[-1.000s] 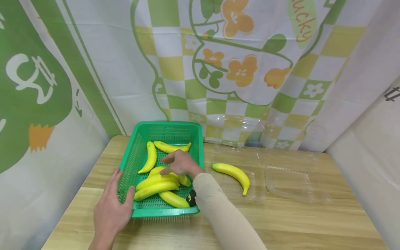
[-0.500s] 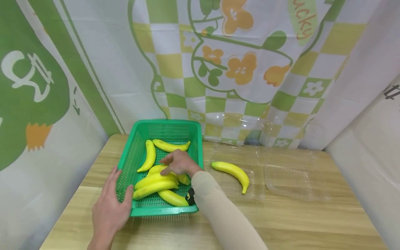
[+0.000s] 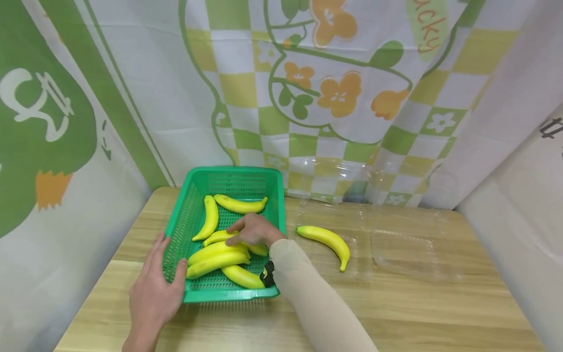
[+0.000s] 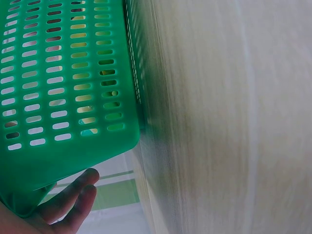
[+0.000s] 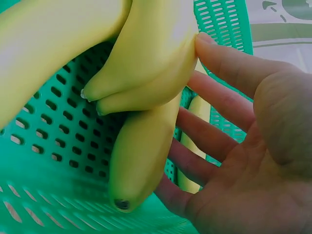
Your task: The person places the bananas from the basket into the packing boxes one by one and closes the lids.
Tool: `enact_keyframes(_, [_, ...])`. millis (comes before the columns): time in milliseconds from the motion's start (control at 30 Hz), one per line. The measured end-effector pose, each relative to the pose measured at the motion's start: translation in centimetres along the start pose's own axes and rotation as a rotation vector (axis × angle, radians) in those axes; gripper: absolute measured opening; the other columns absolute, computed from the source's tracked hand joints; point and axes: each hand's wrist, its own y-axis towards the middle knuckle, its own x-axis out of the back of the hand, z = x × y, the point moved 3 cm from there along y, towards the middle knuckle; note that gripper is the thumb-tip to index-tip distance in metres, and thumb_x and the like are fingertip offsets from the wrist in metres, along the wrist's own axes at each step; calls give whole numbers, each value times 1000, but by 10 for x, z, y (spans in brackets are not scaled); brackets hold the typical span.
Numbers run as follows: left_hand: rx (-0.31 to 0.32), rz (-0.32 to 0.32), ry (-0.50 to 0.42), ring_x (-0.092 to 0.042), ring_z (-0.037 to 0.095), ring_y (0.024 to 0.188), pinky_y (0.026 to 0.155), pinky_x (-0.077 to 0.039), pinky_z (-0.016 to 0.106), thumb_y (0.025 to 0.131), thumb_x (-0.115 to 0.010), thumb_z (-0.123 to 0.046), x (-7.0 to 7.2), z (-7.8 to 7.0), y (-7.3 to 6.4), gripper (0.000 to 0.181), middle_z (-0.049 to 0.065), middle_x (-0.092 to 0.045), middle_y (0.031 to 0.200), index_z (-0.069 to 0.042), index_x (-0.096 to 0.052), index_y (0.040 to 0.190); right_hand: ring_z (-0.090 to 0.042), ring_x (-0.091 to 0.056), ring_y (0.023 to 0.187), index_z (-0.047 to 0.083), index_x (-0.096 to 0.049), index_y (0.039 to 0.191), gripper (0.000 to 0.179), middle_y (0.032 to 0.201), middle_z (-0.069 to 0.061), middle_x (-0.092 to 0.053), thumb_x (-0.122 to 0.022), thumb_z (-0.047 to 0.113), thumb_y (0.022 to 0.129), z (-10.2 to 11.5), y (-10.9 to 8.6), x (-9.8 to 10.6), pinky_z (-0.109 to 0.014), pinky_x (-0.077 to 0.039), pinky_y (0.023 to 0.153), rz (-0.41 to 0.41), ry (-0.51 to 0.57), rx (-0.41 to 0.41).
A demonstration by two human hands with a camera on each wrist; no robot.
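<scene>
Banana (image 3: 217,236) under the right hand (image 3: 254,229) is what I watch from my end: it lies in the green basket, partly covered. The fingers (image 5: 209,136) are spread and only slightly bent along its far side, their ends lost behind the fruit, so I cannot tell whether they truly have hold of it (nor which fruit the thumb tip presses).

What has just changed is small: the banana has turned a little, and its left end now shows more plainly beside the pair of bananas (image 3: 217,263). I read that as it working loose from the heap, with the hand acting on this one fruit. The basket (image 3: 230,295) is steadied by the left hand (image 3: 156,296), thumb and straight fingers about its near-left corner. Farther right on the bench (image 3: 440,318), a lone banana (image 3: 331,239) lies in clear plastic packaging (image 3: 316,259), unchanged.
</scene>
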Motion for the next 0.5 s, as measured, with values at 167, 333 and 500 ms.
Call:
enact_keyframes(167, [3, -1, -2, -43, 58, 147, 97, -42, 82, 109, -51, -37, 0, 0, 0, 68, -2, -18, 180, -17, -27, 169, -25, -54, 147, 25, -78, 131, 31, 148, 1, -68, -75, 31, 100, -3, 0, -1, -44, -46, 123, -10, 49, -1])
enact_keyframes(333, [-8, -9, -2, -44, 58, 146, 93, -45, 79, 109, -51, -36, 0, -1, 0, 67, -1, -19, 180, -16, -28, 169, -26, -57, 145, 23, -78, 130, 27, 146, -3, -70, -70, 22, 104, -6, 1, -1, -42, -50, 119, -52, 53, -6])
enact_keyframes(500, [-10, -16, -3, -45, 58, 145, 92, -46, 79, 109, -51, -36, 0, -1, 0, 66, -1, -20, 180, -16, -29, 168, -27, -62, 138, 23, -76, 133, 33, 142, -7, -72, -74, 18, 100, -5, 3, -1, -39, -54, 114, -82, -45, -19])
